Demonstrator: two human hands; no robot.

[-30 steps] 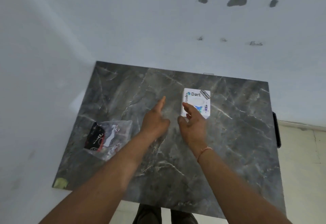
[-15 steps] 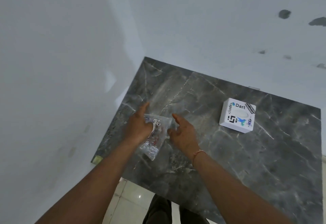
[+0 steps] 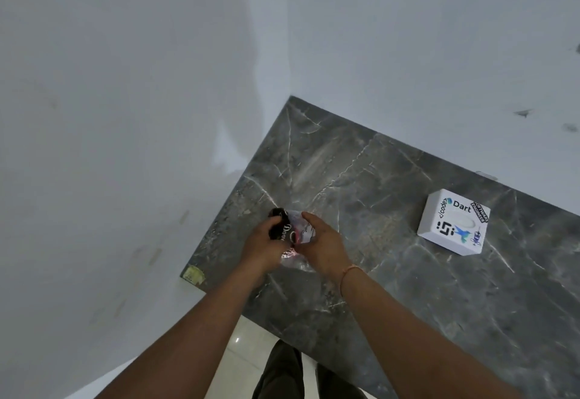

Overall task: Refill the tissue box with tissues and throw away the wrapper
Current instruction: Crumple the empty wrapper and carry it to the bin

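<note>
So both hands are now scrunching the wrapper (image 3: 293,235): a second ago it lay flat on the table (image 3: 408,288), now the left hand (image 3: 262,246) and right hand (image 3: 323,246) grip it together. The tissue box (image 3: 453,222) sits well off to the right, looks refilled, so I'd guess binning is next.

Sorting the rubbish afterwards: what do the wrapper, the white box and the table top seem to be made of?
Wrapper: thin clear plastic film with a dark printed part; it crumples and glints between both hands. White box: probably matte card or plastic with stickers; the look leaves it open. Table top: dark grey with pale veins and a soft sheen, so marble or a marble-look surface.
</note>
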